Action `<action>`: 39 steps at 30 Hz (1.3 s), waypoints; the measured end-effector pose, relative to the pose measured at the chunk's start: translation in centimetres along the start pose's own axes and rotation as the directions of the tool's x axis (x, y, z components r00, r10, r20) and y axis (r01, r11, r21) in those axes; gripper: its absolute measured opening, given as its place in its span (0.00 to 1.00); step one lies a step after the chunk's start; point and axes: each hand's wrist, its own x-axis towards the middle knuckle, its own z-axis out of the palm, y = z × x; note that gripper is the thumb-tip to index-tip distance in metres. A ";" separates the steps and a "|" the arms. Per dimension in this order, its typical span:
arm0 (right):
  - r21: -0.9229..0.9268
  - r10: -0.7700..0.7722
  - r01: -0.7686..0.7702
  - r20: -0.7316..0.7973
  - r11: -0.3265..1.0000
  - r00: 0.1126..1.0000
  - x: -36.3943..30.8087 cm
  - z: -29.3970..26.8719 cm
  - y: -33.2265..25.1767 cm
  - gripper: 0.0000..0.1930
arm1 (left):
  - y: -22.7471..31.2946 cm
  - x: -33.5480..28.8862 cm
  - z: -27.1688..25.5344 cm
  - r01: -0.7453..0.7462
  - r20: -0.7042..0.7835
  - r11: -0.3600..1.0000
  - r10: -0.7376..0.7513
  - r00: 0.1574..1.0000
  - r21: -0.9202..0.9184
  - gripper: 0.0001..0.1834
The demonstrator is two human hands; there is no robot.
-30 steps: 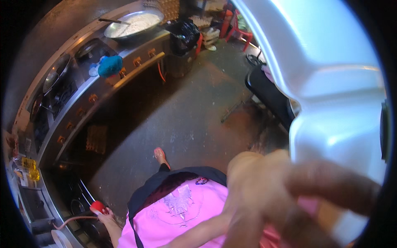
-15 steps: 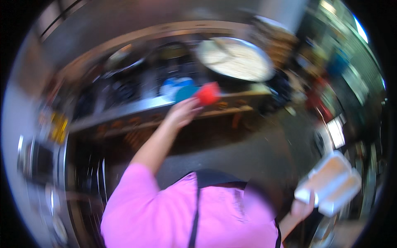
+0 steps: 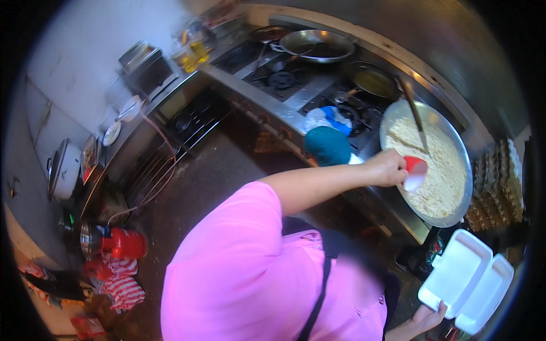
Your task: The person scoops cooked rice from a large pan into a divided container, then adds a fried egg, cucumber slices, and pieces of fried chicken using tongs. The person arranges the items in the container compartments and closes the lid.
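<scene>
My left hand (image 3: 387, 169) is closed around a red cup (image 3: 416, 173) with a white inside, tilted over the near side of a wide metal pan (image 3: 463, 206). Pale, crumbly food that looks like fried rice (image 3: 441, 179) fills the pan. A long-handled utensil (image 3: 414, 111) leans in it, its lower end in the food. At the lower right, my right hand (image 3: 429, 317) grips an open white foam takeout box (image 3: 456, 267) by its edge. Nothing shows inside the box.
A teal round item (image 3: 328, 146) and a blue-and-white bag (image 3: 330, 118) lie on the stove's front. Beyond are a wok (image 3: 317, 46) and a dark pan (image 3: 372, 79). Stacked egg trays (image 3: 500, 182) stand right of the rice. A red gas cylinder (image 3: 126, 243) stands at left.
My left hand has carried the red cup from the stove's front edge to over the pan of rice. The view has turned. My right hand still holds the open foam box.
</scene>
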 end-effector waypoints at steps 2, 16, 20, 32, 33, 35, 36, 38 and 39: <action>0.157 0.187 -0.198 0.084 0.968 0.979 1.6 1.2 -0.3 0.31 | -0.5 2.0 1.0 0.088 -0.016 0.944 -0.087 0.996 0.319 0.16; 0.150 0.047 -0.054 0.052 0.987 0.998 2.7 3.6 2.0 0.27 | -0.8 10.5 6.1 0.015 0.017 0.622 -0.045 0.999 0.783 0.14; 0.154 0.057 -0.073 0.106 0.985 0.993 3.6 5.5 3.8 0.27 | -3.0 11.5 7.7 0.106 0.086 0.586 -0.291 0.953 0.804 0.13; 0.171 0.076 -0.116 0.221 0.979 0.972 6.3 12.0 7.7 0.28 | -8.8 14.3 6.5 0.788 0.494 0.538 -0.620 0.610 -0.299 0.04; 0.180 0.073 -0.115 0.228 0.977 0.971 6.3 12.5 7.8 0.28 | -9.2 14.1 6.4 0.788 0.504 0.458 -0.605 0.616 -0.412 0.05; 0.189 0.067 -0.116 0.244 0.975 0.967 6.5 13.1 8.0 0.28 | -9.0 13.9 6.0 0.761 0.512 0.459 -0.564 0.648 -0.458 0.05; 0.194 0.064 -0.116 0.253 0.974 0.965 6.5 13.5 8.1 0.28 | -8.9 13.9 5.8 0.747 0.515 0.460 -0.542 0.664 -0.480 0.07; 0.168 0.055 -0.093 0.219 0.981 0.974 6.7 14.5 8.4 0.27 | -7.6 14.6 5.1 0.697 0.480 0.539 -0.506 0.717 -0.473 0.08; 0.155 0.048 -0.080 0.200 0.985 0.979 6.9 15.1 8.6 0.26 | -6.7 15.0 4.8 0.670 0.466 0.578 -0.483 0.741 -0.467 0.09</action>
